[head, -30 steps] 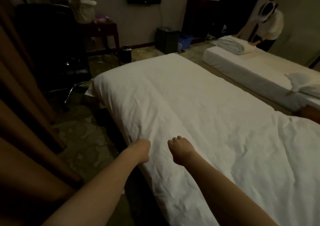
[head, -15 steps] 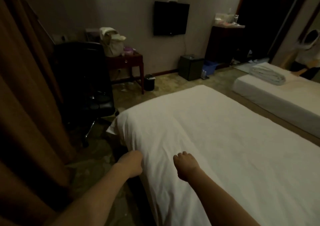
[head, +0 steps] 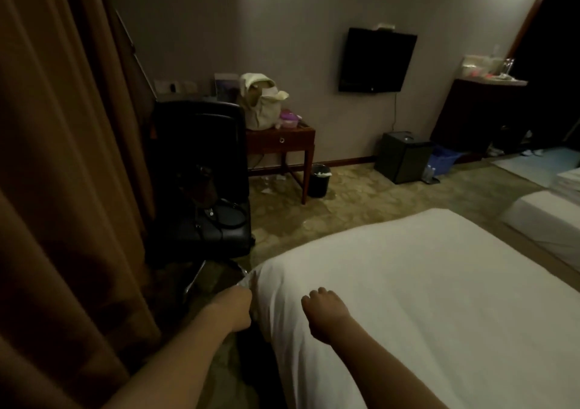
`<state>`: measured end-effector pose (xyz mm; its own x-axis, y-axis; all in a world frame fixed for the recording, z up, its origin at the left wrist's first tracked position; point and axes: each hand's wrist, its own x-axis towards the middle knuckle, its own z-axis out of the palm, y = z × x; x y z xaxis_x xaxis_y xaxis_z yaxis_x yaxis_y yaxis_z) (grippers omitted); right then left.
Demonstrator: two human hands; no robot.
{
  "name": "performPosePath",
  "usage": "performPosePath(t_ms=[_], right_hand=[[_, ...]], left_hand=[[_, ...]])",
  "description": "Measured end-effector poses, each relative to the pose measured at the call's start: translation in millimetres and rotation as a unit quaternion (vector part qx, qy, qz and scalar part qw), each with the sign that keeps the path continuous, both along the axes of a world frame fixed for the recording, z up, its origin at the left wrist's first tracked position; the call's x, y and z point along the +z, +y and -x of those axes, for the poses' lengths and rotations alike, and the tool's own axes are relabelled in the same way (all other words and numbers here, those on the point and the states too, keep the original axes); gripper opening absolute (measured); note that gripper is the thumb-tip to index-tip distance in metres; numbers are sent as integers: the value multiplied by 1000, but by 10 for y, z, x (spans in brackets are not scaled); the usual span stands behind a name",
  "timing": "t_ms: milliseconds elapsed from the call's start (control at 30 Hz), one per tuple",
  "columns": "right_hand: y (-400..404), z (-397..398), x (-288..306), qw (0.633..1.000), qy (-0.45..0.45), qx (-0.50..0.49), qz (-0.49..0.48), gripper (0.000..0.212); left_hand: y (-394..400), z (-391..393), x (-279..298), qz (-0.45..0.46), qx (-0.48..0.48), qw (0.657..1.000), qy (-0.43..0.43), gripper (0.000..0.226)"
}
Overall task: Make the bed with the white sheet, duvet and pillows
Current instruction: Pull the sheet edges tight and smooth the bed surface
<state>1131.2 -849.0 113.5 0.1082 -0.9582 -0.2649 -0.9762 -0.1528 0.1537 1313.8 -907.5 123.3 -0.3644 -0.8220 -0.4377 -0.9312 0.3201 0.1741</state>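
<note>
The white duvet (head: pixel 423 298) lies spread flat over the bed, and its near foot corner (head: pixel 254 278) shows at the lower middle. My left hand (head: pixel 235 309) grips the duvet's side edge just below that corner, its fingers tucked into the fabric. About a hand's width to the right, my right hand (head: pixel 324 311) rests on top of the duvet with its fingers curled into the cloth. No pillows are in view.
A brown curtain (head: pixel 62 157) hangs close on my left. A black office chair (head: pixel 204 173) stands by the bed's corner, with a wooden desk (head: pixel 282 138) and a bin (head: pixel 318 180) behind it. A second bed (head: pixel 546 220) is at the right edge.
Both hands have travelled along the duvet's side edge to the foot corner, and the view has swung left and up. The person at the second bed has left the frame.
</note>
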Motion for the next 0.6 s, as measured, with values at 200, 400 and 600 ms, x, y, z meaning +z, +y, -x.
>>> performPosePath(t_ms=[200,400,600], right_hand=[[-1244,96,70,999,0,-43,-23,23],[-2505,650,-7,993,7,-109,-32,24],[-3649,1142,-61,984,2,-169,-61,27]], left_hand=[[-1455,287,123,11,-47,999,-17,29],[-2785,975,-105,-7,-128,991,-30,12],[-4131,1421,-78,5,-157,986,-46,28]])
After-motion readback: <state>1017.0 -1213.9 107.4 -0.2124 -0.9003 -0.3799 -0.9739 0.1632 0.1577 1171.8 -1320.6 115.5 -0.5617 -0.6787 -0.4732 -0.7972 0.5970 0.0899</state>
